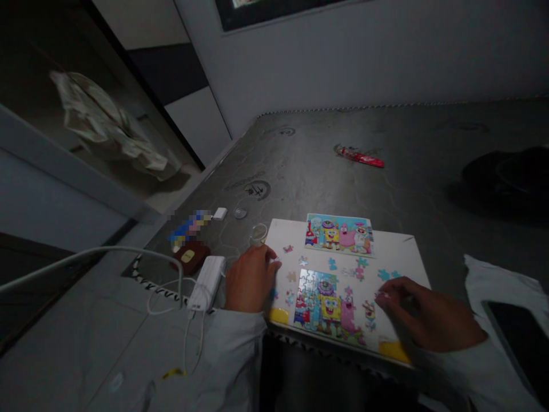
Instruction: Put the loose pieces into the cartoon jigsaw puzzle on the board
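A partly joined cartoon jigsaw puzzle (329,306) lies on a white board (394,252), with several loose puzzle pieces (359,270) scattered around it. Behind the joined part rests a picture card (338,234) of the same cartoon figures. At the board's left edge, my left hand (252,277) has its thumb and forefinger pinched around a small pale puzzle piece. On the right side, my right hand (422,312) pinches another small puzzle piece between thumb and fingertips, just right of a loose cluster of joined pieces (369,315).
A white power strip (208,283) with cables, a brown case (192,256) and a small clear cup (259,233) are on the left. Farther back lies a red packet (360,156). At right are a dark phone (517,337) on white material and a black object (508,177).
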`<state>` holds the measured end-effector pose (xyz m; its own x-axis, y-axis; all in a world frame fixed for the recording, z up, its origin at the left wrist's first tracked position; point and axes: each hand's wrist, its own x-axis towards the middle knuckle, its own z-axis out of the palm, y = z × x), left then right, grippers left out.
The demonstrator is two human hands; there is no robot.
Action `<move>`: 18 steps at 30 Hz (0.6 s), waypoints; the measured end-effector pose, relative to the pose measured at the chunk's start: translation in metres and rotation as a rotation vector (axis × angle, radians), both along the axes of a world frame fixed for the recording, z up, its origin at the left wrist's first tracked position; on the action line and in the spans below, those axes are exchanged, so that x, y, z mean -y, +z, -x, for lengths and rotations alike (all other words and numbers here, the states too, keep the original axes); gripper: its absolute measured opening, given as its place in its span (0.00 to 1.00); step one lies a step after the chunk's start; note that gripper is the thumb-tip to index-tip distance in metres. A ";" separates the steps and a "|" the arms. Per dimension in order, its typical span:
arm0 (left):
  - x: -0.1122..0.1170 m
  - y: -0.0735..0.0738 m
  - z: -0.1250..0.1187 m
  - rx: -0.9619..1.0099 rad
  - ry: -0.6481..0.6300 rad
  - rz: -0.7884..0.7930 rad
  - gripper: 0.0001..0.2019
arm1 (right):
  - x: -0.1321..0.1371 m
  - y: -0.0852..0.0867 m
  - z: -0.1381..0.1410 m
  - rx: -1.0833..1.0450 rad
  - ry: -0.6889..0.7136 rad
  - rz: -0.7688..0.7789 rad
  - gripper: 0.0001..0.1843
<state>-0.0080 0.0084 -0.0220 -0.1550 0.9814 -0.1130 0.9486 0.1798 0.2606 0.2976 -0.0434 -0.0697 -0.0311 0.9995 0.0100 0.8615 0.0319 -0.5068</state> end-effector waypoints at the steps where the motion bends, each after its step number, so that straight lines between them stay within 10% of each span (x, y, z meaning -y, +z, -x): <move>1: 0.000 0.000 0.000 0.005 -0.005 0.000 0.05 | 0.000 0.000 -0.002 0.016 0.004 0.001 0.15; 18: 0.000 0.002 -0.002 0.088 -0.019 0.010 0.05 | -0.002 -0.002 -0.009 0.127 0.051 -0.164 0.17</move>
